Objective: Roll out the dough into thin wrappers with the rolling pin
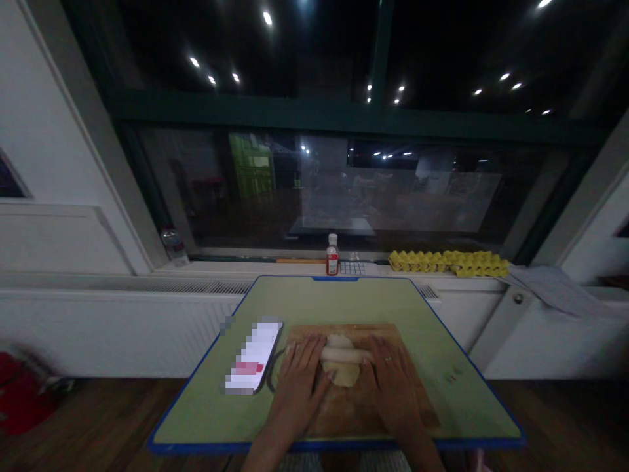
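Note:
A light wooden rolling pin (pixel 345 355) lies crosswise over a flat round of pale dough (pixel 340 375). The dough rests on a wooden board (pixel 356 416). My left hand (pixel 301 373) lies over the pin's left end with its fingers stretched forward. Over the right end is my right hand (pixel 392 380), palm down, fingers extended, a ring on one finger. Both ends of the pin are hidden beneath my hands. Left of the board, a phone (pixel 255 357) with a lit, partly pixelated screen lies on the table.
The green folding table (pixel 334 298) has a blue edge and meets a white radiator (pixel 147 328). Along the windowsill stand a small red-labelled bottle (pixel 333 255), a clear plastic bottle (pixel 174 246) and yellow egg cartons (pixel 447 262). A red object (pixel 22 393) sits on the floor at left.

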### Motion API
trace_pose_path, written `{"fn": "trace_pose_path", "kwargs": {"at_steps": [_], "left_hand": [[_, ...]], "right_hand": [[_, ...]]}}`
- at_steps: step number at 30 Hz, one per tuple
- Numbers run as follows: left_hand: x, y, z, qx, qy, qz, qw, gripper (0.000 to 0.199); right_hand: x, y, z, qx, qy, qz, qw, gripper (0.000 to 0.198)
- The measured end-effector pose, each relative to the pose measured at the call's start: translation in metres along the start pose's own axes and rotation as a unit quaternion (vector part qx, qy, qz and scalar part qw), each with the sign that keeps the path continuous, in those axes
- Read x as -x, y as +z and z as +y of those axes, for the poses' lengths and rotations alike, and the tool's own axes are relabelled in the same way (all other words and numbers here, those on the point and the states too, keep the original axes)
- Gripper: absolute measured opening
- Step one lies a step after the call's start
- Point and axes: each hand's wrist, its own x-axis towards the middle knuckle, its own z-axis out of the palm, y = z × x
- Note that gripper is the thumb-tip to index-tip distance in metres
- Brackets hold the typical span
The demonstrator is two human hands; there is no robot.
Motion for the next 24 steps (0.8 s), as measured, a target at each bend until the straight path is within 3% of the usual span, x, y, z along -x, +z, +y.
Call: {"fn": "trace_pose_path", "kwargs": {"at_steps": [5, 18, 24], "left_hand": [[-0.017, 0.006, -0.003, -0.004, -0.015, 0.003, 1.000, 0.056], [0.043, -0.021, 0.017, -0.068, 0.066, 0.056, 0.994, 0.075], [0.025, -0.010, 0.010, -0.046, 0.027, 0.041, 0.998, 0.069]], "right_hand": [[-0.019, 0.003, 0.000, -0.009, 0.023, -0.048, 0.999, 0.044], [0.032, -0.022, -0.004, -0.012, -0.048, 0.057, 0.997, 0.050], [0.016, -0.006, 0.000, -0.010, -0.019, 0.042, 0.999, 0.048]]}}
